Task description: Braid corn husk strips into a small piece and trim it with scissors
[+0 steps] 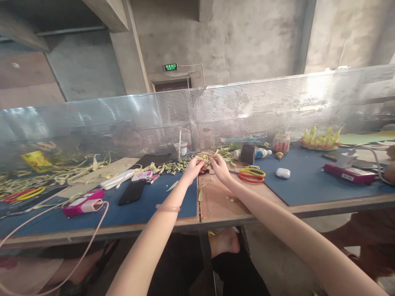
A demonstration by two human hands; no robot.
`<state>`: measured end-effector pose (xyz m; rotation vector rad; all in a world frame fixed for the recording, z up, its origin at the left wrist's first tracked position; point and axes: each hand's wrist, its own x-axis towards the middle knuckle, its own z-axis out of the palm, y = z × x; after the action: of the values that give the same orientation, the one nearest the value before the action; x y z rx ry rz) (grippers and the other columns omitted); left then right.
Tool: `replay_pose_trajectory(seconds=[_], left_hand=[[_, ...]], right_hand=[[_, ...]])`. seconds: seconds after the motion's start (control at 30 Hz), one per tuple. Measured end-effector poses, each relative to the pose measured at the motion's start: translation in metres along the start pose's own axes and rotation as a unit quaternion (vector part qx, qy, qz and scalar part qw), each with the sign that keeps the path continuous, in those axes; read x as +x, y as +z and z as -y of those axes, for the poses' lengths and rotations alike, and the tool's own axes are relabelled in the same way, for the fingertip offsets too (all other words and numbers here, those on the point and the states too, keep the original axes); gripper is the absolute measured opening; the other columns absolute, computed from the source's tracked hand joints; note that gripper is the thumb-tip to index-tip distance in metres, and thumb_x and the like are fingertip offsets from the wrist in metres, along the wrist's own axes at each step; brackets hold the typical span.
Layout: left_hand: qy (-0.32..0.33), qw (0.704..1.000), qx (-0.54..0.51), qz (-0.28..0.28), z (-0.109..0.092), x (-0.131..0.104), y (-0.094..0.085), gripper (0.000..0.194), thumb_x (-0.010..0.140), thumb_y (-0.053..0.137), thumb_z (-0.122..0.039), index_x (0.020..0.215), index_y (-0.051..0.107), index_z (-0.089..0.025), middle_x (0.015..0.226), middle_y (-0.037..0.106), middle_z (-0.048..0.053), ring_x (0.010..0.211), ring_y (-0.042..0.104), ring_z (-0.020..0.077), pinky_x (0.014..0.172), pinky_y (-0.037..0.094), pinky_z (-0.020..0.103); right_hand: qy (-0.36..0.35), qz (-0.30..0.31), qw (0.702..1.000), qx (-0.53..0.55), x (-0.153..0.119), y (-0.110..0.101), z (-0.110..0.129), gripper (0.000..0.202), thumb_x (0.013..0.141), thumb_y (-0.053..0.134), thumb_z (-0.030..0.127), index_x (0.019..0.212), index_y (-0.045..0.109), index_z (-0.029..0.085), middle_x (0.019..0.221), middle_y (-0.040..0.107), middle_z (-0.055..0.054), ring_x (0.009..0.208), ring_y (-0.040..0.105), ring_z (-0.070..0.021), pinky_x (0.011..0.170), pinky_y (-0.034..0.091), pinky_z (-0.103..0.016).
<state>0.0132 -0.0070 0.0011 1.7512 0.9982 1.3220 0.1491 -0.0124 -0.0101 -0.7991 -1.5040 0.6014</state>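
Both arms reach out over the table, and the hands nearly meet above a reddish-brown board [216,203]. My left hand [195,168] is closed in a pinch on a small pale yellow-green strip [201,158], whose exact kind I cannot make out. Close beside it, my right hand [220,168] also pinches, with a pale tip [216,152] showing above its fingers. Just behind and left of the hands lies a heap of small green pieces [174,167]. Scissors with red and yellow handles [251,174] rest right of my right hand.
On the left lie a black phone [132,192], a magenta box [82,202] with a cable, and pale leafy strips [74,174]. A lidded cup [181,149] stands behind. To the right are a white earphone case [283,173], a jar [281,143] and another magenta box [348,173]. A perforated metal screen [247,107] bounds the back.
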Motion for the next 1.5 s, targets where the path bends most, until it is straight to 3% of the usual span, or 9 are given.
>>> replay_pose_trajectory(seconds=[0.3,0.6,0.87,1.07,1.5], left_hand=[[-0.004,1.000,-0.008,-0.007,-0.003,-0.001,-0.001,0.021,0.086,0.051,-0.030,0.095,0.057,-0.012,0.084,0.061,0.003,0.069,0.059,0.0118,0.060,0.050,0.028],[-0.014,0.999,0.007,0.028,-0.001,-0.003,-0.013,0.020,0.081,0.058,-0.029,0.092,0.060,-0.012,0.085,0.066,0.004,0.076,0.063,0.0145,0.064,0.050,0.029],[-0.016,0.995,0.052,0.086,0.000,-0.006,-0.010,0.019,0.082,0.057,-0.028,0.092,0.061,-0.012,0.086,0.065,0.004,0.075,0.062,0.0142,0.068,0.051,0.032],[-0.014,0.995,0.071,0.071,0.004,-0.003,-0.014,0.019,0.084,0.055,-0.027,0.094,0.059,-0.012,0.091,0.062,0.004,0.077,0.060,0.0142,0.067,0.051,0.032],[-0.030,0.995,-0.015,0.093,0.007,-0.005,-0.012,0.015,0.083,0.055,-0.023,0.093,0.058,-0.011,0.085,0.061,0.002,0.073,0.060,0.0129,0.065,0.052,0.030]], right_hand=[[0.064,0.096,0.992,0.050,-0.001,-0.004,0.006,0.020,0.088,0.050,0.032,0.085,0.055,0.012,0.063,0.052,0.005,0.044,0.044,-0.0034,0.042,0.039,-0.016],[0.054,0.054,0.996,0.050,0.007,-0.013,-0.002,0.017,0.087,0.053,0.029,0.091,0.056,0.012,0.078,0.058,0.000,0.062,0.055,-0.0084,0.055,0.048,-0.023],[0.034,0.065,0.996,0.043,0.012,-0.017,-0.011,0.019,0.086,0.053,0.030,0.093,0.058,0.012,0.087,0.060,-0.002,0.075,0.059,-0.0122,0.068,0.050,-0.031],[0.048,0.080,0.995,0.042,0.013,-0.018,-0.015,0.018,0.086,0.054,0.029,0.090,0.058,0.012,0.086,0.061,-0.002,0.074,0.059,-0.0120,0.068,0.050,-0.030],[0.070,0.113,0.984,0.117,0.012,-0.014,-0.016,0.017,0.086,0.054,0.028,0.091,0.058,0.012,0.083,0.062,-0.001,0.072,0.060,-0.0114,0.068,0.051,-0.030]])
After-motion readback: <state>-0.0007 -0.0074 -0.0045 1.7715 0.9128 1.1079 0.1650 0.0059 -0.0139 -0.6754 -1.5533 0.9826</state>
